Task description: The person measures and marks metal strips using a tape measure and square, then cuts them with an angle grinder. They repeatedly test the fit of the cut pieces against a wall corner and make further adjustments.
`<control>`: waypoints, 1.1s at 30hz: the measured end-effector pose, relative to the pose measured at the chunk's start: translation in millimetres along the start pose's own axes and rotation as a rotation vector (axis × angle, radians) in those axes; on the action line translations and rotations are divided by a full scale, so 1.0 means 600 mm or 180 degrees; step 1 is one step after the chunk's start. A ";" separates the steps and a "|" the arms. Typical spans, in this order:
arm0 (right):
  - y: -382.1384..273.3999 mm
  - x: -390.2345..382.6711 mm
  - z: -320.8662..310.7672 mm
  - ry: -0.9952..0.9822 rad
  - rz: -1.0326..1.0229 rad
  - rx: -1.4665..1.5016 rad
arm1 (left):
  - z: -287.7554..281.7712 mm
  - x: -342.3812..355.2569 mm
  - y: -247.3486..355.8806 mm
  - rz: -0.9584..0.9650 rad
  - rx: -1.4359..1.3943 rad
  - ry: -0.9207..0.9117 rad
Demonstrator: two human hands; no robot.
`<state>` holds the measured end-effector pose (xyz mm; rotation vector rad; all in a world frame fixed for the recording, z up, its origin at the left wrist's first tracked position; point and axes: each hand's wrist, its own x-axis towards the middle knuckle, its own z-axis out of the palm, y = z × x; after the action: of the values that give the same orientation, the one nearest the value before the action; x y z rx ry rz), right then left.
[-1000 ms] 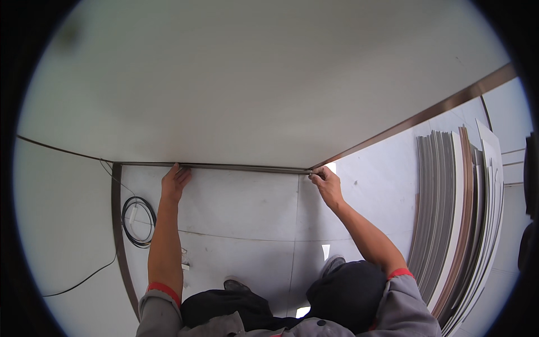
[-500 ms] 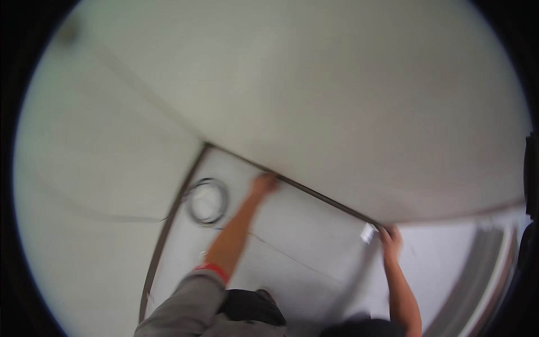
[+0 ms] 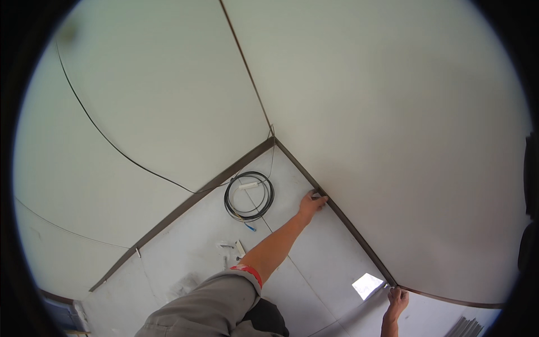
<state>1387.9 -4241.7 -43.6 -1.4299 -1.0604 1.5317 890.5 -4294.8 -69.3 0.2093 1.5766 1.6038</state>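
Along the edge of the smooth grey floor (image 3: 320, 253), a dark strip (image 3: 359, 238) is touched partway by the left hand (image 3: 310, 204), at its end by the right hand (image 3: 397, 301); grip closure cannot be told. It is judged light, springy, best held near both ends; by pale walls (image 3: 415, 163), a cable (image 3: 226, 197) is coiled.

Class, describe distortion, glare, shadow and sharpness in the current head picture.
Head view: the dark brown strip along the left white wall bows, likely fisheye distortion; a white light patch glares on the pale grey floor, a soft grey shadow below it; the bare left hand looks fairly sharp, an upper-left dark spot blurred.
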 end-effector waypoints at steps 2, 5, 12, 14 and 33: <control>-0.002 0.000 -0.006 -0.0029 0.0049 0.0047 | 0.004 0.002 0.002 0.0059 0.0042 0.0066; -0.012 0.003 0.004 -0.0010 0.0276 -0.0192 | -0.011 0.015 0.001 0.0231 -0.0012 0.0175; 0.006 0.031 -0.025 -0.0314 0.0821 -0.0222 | -0.036 0.036 0.004 0.0486 -0.0151 0.0357; 0.038 0.049 -0.063 -0.0169 0.0875 -0.0055 | -0.040 0.042 0.008 0.0447 -0.0244 0.0256; 0.058 0.004 0.010 0.1328 0.0358 -0.0087 | -0.050 0.034 0.011 0.0428 0.0096 0.0319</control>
<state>1381.6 -4252.2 -76.7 -1.7566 -0.7601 1.2200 855.5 -4302.5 -78.2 0.2594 1.6948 1.7177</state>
